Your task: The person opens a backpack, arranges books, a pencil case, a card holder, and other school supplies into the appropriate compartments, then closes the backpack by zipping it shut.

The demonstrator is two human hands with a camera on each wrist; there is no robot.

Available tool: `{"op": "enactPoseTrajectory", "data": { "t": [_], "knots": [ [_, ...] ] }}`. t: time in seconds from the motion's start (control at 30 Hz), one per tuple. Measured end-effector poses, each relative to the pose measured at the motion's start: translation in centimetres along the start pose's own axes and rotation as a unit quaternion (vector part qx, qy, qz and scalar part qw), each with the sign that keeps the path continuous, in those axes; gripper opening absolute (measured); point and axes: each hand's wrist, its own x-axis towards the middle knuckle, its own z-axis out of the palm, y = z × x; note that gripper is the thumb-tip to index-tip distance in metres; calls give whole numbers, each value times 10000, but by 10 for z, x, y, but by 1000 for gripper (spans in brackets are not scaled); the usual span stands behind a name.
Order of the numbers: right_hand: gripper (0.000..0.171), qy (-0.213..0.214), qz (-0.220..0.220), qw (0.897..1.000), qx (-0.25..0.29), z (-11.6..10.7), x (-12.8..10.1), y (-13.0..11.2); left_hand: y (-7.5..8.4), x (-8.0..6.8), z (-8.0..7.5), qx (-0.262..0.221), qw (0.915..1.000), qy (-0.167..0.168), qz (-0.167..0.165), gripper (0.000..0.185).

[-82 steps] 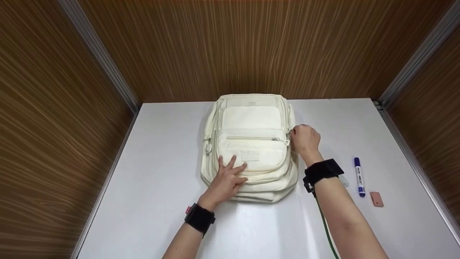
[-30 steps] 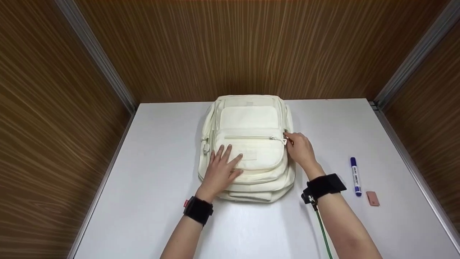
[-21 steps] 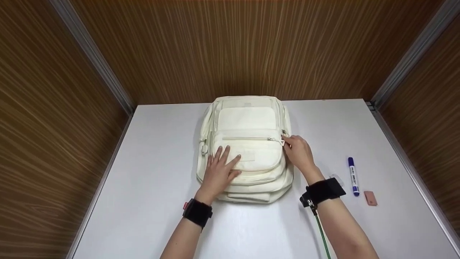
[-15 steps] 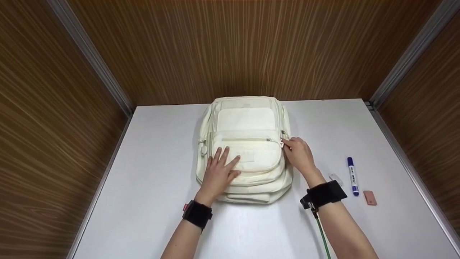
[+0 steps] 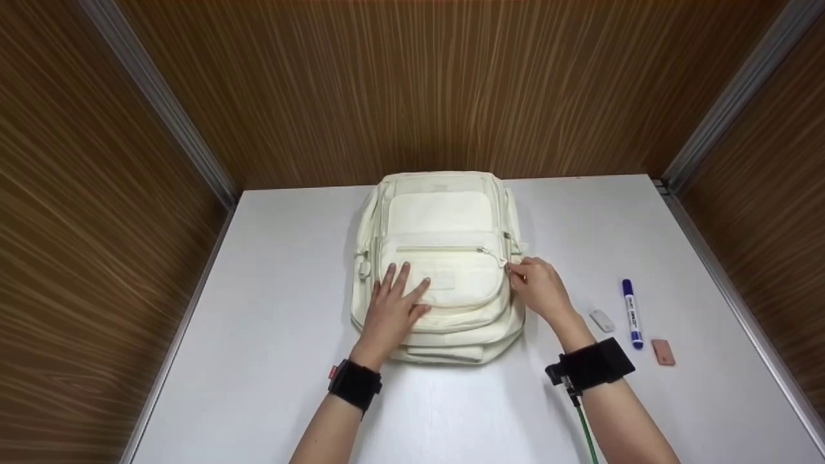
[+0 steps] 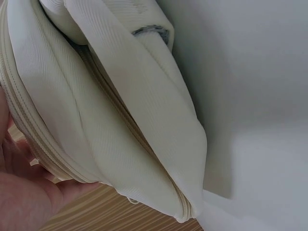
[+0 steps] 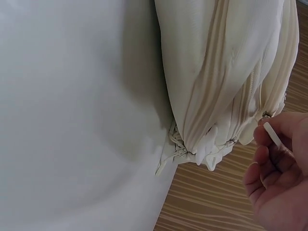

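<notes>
1. the left hand (image 5: pixel 393 309) lies flat on the lower front pocket of the cream backpack (image 5: pixel 445 219), fingers (image 5: pixel 403 277) straight and slightly spread, pressing the fabric.
2. the backpack lies face up on the white surface (image 5: pixel 277 258), its top toward the wooden back wall (image 5: pixel 412 84).
3. the right hand (image 5: pixel 538 290) sits at the backpack's right edge, fingers curled and pinching a white zipper pull (image 7: pixel 272 132) on the front pocket.
4. just right of that wrist lie a small grey piece (image 5: pixel 602 320), a blue marker (image 5: pixel 630 314) and a pink eraser (image 5: pixel 662 352), close together, apart from the backpack.
</notes>
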Motion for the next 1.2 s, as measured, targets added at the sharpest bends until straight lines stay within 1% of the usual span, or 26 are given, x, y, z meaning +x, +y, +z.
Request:
{"op": "enactPoseTrajectory", "data": {
  "t": [0.17, 0.5, 0.7, 0.93, 1.1, 1.2],
  "knots": [
    [23, -198, -70, 9997, 120, -3, -7, -2, 0, 1, 0, 22, 10000, 2, -54, 52],
    [19, -262, -263, 9992, 158, -7, -20, -12, 1, 0, 0, -198, 9996, -45, -174, 51],
    [19, -453, -286, 9983, 232, -8, -26, -19, 1, 1, 1, -258, 9995, 42, -163, 51],
    [17, -714, -541, 9956, 287, -8, -32, -24, 2, 1, 1, -253, 9995, 102, -161, 52],
    [12, -873, -725, 9925, 452, -8, -35, -32, 3, 1, 2, -217, 9995, 116, -172, 52],
    [14, -933, -835, 9909, 494, -7, -36, -37, 3, 1, 2, -239, 9995, 115, -189, 51]
  ]
}}
